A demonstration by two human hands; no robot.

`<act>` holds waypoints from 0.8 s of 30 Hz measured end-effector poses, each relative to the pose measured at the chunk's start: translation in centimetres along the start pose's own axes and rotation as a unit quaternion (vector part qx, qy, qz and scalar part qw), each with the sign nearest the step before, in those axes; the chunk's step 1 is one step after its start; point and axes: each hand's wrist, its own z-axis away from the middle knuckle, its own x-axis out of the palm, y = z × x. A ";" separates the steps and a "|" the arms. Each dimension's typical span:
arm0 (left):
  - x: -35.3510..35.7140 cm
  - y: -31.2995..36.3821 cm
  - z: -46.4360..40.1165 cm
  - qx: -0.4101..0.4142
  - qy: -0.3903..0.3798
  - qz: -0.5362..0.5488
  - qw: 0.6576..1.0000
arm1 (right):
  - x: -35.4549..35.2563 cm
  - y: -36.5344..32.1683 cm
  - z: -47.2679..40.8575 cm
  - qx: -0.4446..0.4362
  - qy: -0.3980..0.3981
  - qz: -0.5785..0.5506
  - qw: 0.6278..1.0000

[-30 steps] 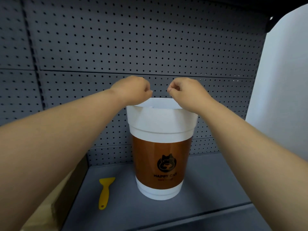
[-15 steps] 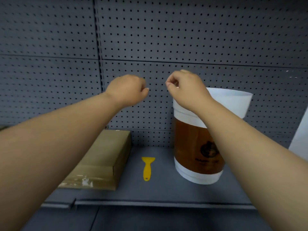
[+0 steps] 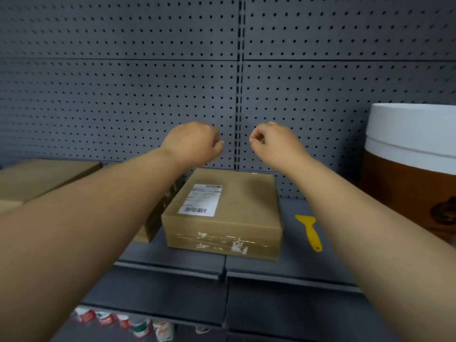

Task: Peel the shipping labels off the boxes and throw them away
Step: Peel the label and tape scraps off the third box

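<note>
A brown cardboard box [image 3: 244,213] lies flat on the grey shelf [image 3: 291,265], with a white shipping label [image 3: 200,200] stuck on the left of its top. Torn label remnants and tape show on its front face. My left hand [image 3: 193,144] and my right hand [image 3: 274,141] hover side by side above the box's far edge, both curled into loose fists with nothing in them. The bin, shaped like a big white and brown cup [image 3: 414,174], stands at the right edge. More boxes [image 3: 44,178] lie at the left, partly hidden by my left forearm.
A yellow plastic scraper [image 3: 310,230] lies on the shelf between the box and the cup-shaped bin. Grey pegboard [image 3: 123,95] forms the back wall. Several small packaged goods [image 3: 128,322] sit on a lower shelf at the bottom left.
My view has swung left: the cup-shaped bin slid from the centre to the right edge, and the labelled box came into the middle. Both hands left the bin's rim and stay curled.
</note>
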 end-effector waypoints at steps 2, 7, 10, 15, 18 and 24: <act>0.5 -2.1 1.0 0.005 -0.012 0.001 1.000 | 2.2 -1.3 -0.4 0.016 -0.011 0.000 1.000; 2.5 -6.5 3.2 0.017 -0.046 0.026 0.998 | 6.6 -3.2 -0.4 0.074 -0.037 0.011 0.997; 4.0 -8.3 4.3 0.024 -0.061 0.045 0.997 | 8.6 -3.9 0.1 0.109 -0.050 0.022 0.993; 6.7 -9.4 5.7 0.035 -0.097 0.100 0.990 | 11.2 -3.8 0.9 0.161 -0.058 0.048 0.984; 8.3 -9.3 6.1 0.053 -0.108 0.144 0.982 | 12.5 -3.0 0.9 0.197 -0.071 0.041 0.977; 11.0 -9.0 6.8 0.051 -0.124 0.170 0.976 | 14.4 -1.3 -0.2 0.216 -0.084 0.061 0.971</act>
